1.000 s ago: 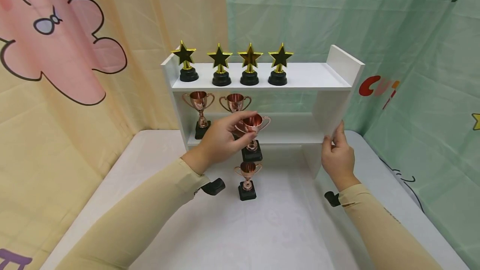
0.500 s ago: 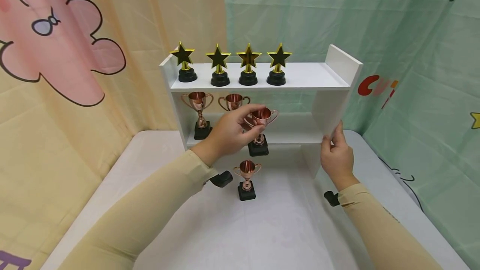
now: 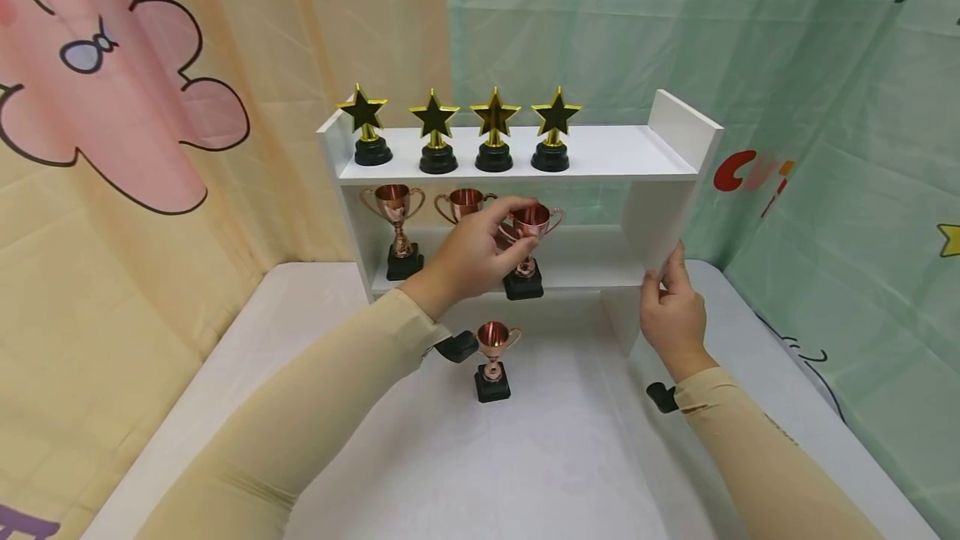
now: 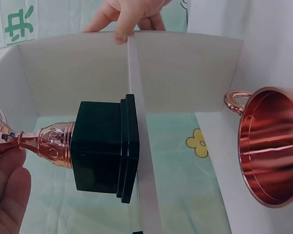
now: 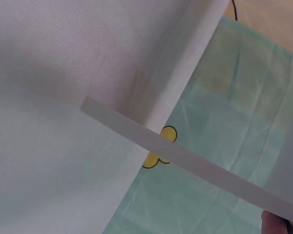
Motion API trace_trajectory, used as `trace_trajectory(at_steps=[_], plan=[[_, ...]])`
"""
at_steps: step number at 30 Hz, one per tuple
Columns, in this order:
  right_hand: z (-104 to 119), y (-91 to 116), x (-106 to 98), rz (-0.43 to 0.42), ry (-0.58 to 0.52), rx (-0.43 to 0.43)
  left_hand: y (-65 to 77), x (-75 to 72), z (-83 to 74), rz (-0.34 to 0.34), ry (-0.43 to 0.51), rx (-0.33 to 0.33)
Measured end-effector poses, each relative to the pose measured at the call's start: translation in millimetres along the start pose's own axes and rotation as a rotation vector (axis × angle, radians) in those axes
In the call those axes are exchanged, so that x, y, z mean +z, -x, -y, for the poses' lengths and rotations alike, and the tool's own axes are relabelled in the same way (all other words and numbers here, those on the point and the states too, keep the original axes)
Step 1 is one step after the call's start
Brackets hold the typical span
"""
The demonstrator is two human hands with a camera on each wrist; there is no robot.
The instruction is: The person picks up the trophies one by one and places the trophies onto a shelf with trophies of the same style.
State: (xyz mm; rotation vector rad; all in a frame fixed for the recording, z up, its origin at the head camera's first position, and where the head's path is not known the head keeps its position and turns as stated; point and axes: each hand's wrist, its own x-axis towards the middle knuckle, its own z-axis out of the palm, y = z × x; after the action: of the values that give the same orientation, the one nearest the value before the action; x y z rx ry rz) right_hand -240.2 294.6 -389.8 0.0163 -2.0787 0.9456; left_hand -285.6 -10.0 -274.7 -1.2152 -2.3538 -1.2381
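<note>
My left hand (image 3: pixel 480 250) grips a rose-gold trophy cup (image 3: pixel 532 222) by its bowl, thumb and fingers around it. The cup's black base (image 4: pixel 105 148) is at the front edge of the middle shelf (image 3: pixel 585 265); whether it touches is unclear. My right hand (image 3: pixel 673 315) holds the right side panel (image 3: pixel 663 223) of the white shelf unit, thumb on the front edge. Two more trophy cups stand on the middle shelf: one at the left end (image 3: pixel 395 207), another (image 3: pixel 465 202) partly hidden behind my left hand. A further trophy cup (image 3: pixel 492 340) stands below on the white table.
Several gold star trophies (image 3: pixel 494 119) with black bases line the top shelf (image 3: pixel 615 148). The white-covered table (image 3: pixel 562 457) stretches in front of the unit. Printed curtains (image 3: pixel 825 107) hang behind and on both sides.
My left hand has carried its trophy cup up and to the right, from below the middle shelf's edge to about shelf height. The right hand has kept its place on the panel.
</note>
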Motion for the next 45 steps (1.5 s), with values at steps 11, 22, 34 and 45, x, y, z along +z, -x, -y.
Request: trace_trajectory(at_steps=[11, 22, 34, 45], plan=[[0, 0, 0, -0.002, -0.007, -0.008, -8.5, 5.1, 4.2, -0.010, -0.012, -0.014], [-1, 0, 0, -0.005, 0.002, -0.010, -13.3, 12.9, 5.9, -0.011, 0.005, -0.053], [-4, -1, 1, 0.005, 0.006, 0.000, -16.7, 17.2, 10.5, -0.043, 0.002, -0.039], [-2, 0, 0, 0.021, 0.008, 0.008, -19.2, 18.8, 10.5, -0.050, 0.012, -0.029]])
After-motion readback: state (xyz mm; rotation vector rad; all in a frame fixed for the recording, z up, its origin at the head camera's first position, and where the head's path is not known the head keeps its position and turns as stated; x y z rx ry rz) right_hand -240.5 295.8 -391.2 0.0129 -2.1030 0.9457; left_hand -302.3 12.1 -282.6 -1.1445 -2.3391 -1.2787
